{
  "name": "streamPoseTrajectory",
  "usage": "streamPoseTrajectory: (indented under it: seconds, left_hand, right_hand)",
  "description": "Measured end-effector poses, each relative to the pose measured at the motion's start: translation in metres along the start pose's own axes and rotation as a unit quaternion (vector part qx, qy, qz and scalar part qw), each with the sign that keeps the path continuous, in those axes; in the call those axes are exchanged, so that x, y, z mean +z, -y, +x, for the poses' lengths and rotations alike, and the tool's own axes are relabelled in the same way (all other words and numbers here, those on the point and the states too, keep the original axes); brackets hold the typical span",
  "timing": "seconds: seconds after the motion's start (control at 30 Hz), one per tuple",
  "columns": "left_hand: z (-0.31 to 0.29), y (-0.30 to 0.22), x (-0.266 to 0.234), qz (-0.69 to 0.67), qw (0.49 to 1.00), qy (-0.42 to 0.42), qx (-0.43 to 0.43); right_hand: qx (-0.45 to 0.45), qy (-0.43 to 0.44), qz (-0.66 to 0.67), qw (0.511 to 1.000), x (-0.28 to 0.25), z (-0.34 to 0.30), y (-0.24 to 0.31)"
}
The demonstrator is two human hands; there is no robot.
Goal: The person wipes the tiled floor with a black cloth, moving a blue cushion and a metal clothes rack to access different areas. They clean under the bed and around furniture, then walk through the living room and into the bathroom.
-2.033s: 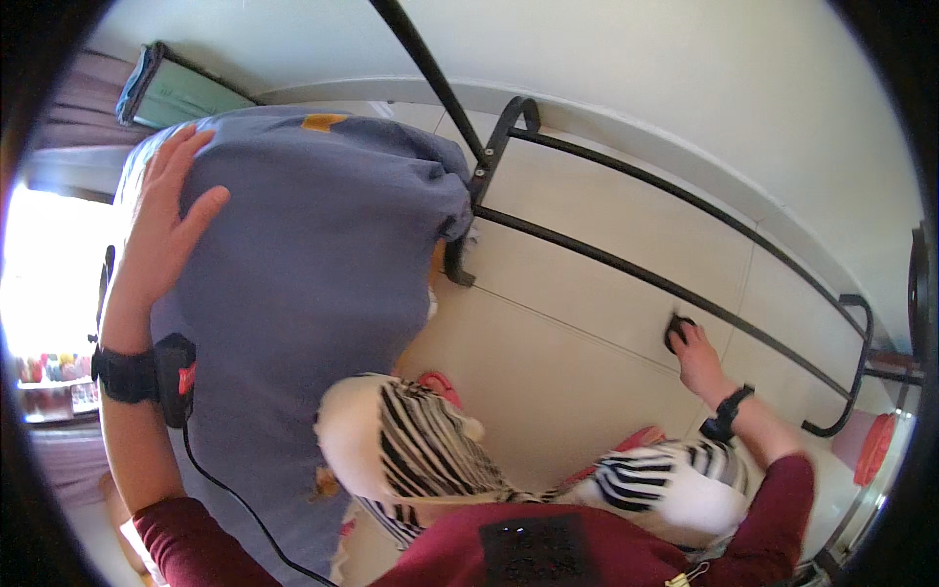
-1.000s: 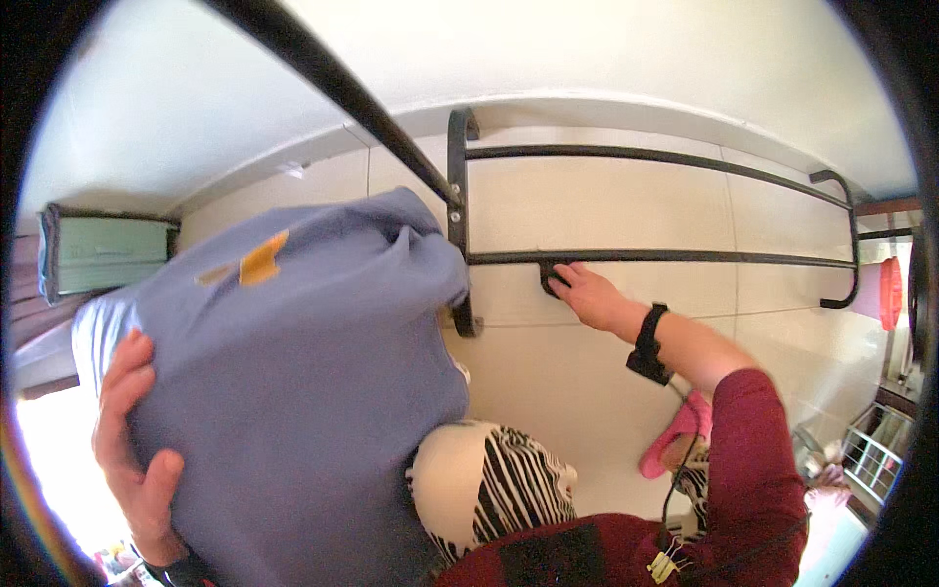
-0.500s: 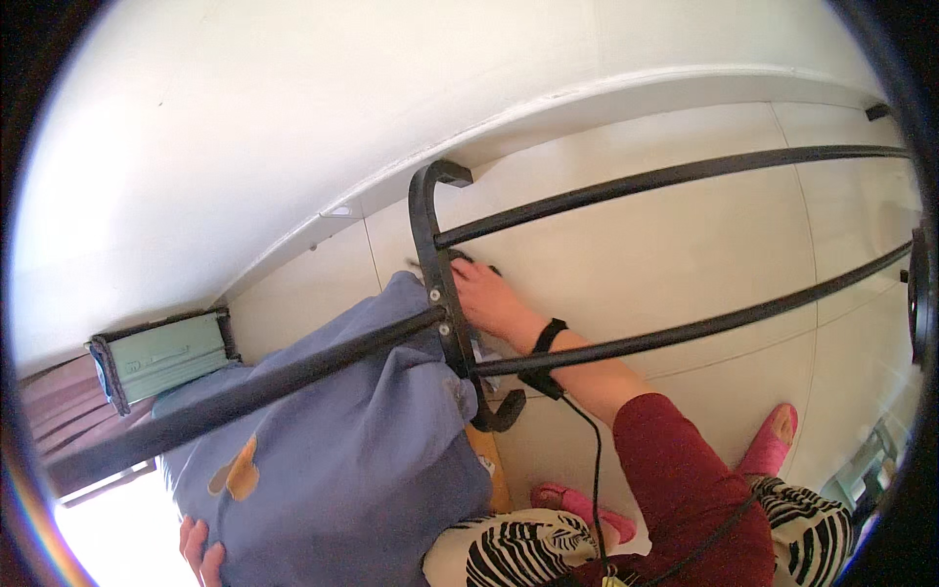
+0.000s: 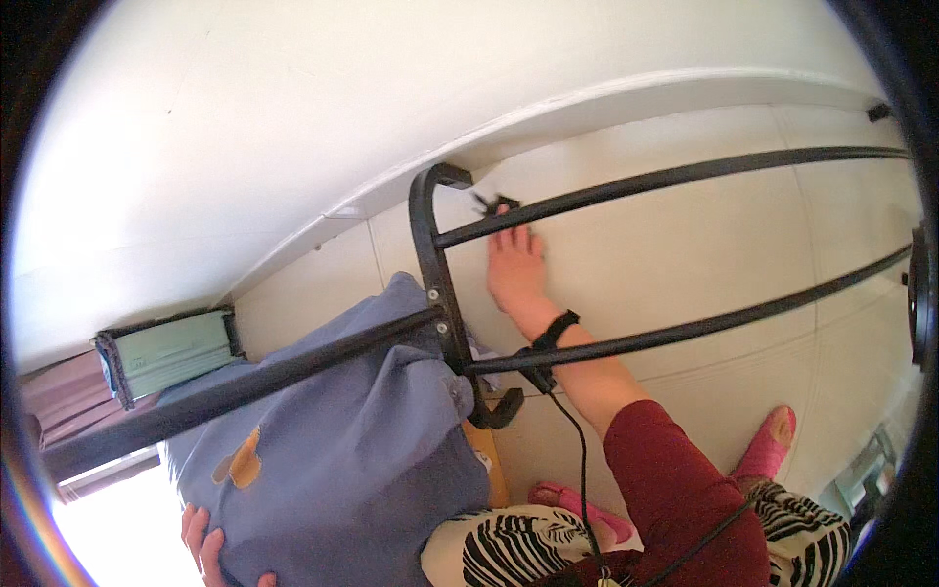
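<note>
My right hand (image 4: 516, 262) reaches out over the tiled floor, its fingertips closed on a small black object with thin prongs (image 4: 503, 204). A black rail crosses in front of the fingers and partly hides the object, so its kind is unclear. At the lower left, my left hand (image 4: 203, 544) lies against the edge of a blue cloth (image 4: 342, 470) with an orange-brown motif. Its fingers are apart; the rest of the hand is out of the picture. The cloth drapes over something whose shape I cannot see.
A black metal rack (image 4: 428, 230) with long rails spans the view above the floor. Behind it runs a white wall (image 4: 342, 108) with a low skirting. A pale green box-like item (image 4: 171, 354) stands at the left. Pink slippers (image 4: 768, 445) are on my feet below.
My right hand has moved away from beside the rack's end bracket, farther toward the wall, with the black object at its fingertips. My left hand stays at the cloth's edge.
</note>
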State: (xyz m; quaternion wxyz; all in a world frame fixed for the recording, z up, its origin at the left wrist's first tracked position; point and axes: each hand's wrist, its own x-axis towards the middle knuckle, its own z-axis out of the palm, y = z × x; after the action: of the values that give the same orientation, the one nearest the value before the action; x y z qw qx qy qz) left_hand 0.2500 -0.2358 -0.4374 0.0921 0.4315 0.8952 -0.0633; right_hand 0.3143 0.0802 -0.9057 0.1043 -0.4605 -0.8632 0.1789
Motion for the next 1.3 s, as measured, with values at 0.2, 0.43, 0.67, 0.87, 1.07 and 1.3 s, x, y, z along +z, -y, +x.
streamPoseTrajectory:
  seconds: [0.2, 0.43, 0.67, 0.87, 1.07, 1.3]
  left_hand:
    - [0.008, -0.007, 0.003, -0.029, 0.998, -0.013, 0.057]
    - [0.022, -0.013, 0.012, -0.021, 0.978, -0.108, 0.175]
    - [0.012, -0.028, 0.012, 0.032, 0.988, -0.122, 0.087]
    - [0.016, -0.033, 0.017, 0.027, 0.986, -0.131, 0.104]
    - [0.021, -0.039, 0.012, 0.019, 0.986, -0.122, 0.107]
    - [0.018, -0.036, 0.01, -0.007, 0.984, -0.139, 0.109]
  right_hand:
    - [0.123, -0.096, -0.109, 0.982, -0.033, -0.111, -0.144]
    - [0.492, 0.001, -0.231, 0.84, -0.148, -0.299, -0.29]
    - [-0.055, 0.027, -0.036, 0.997, -0.051, -0.23, -0.112]
    - [-0.117, -0.107, 0.119, 0.98, 0.023, -0.154, -0.097]
    - [0.24, 0.042, -0.24, 0.94, -0.105, -0.28, -0.312]
    - [0.037, -0.133, 0.032, 0.99, -0.173, -0.268, -0.204]
